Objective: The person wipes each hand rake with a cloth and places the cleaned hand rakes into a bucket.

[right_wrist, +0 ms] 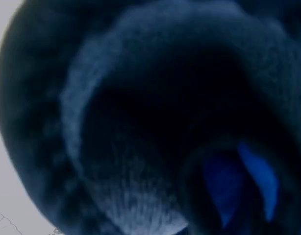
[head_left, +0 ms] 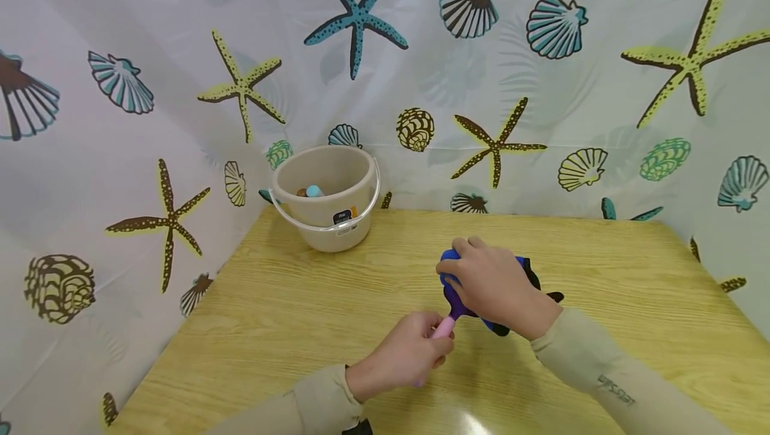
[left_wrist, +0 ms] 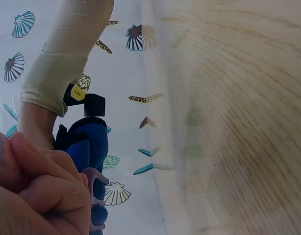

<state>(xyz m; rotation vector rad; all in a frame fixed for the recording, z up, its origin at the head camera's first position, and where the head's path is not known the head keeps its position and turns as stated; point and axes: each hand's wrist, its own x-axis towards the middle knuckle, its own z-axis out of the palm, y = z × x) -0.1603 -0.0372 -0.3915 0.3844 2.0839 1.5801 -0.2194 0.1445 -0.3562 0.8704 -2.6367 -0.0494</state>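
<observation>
In the head view my left hand point(head_left: 412, 348) grips the pink handle of a tool point(head_left: 444, 328) with a dark purple neck. Its fingers are curled round the handle in the left wrist view too. My right hand point(head_left: 490, 281), just beyond, holds a blue and black knit fabric piece point(head_left: 450, 260) at the tool's far end. Whether it is a glove or a sock I cannot tell. A lilac part with gaps point(left_wrist: 95, 177) shows against the blue fabric in the left wrist view. Dark folds of the fabric point(right_wrist: 140, 191) and a blue-lined opening fill the right wrist view; the tool's head is hidden.
A beige bucket point(head_left: 333, 218) with a white handle stands at the table's back left, holding a light blue item point(head_left: 314, 191) and a brown one. The wooden table point(head_left: 289, 328) meets a shell-and-starfish-printed curtain point(head_left: 415, 74) at the back and sides.
</observation>
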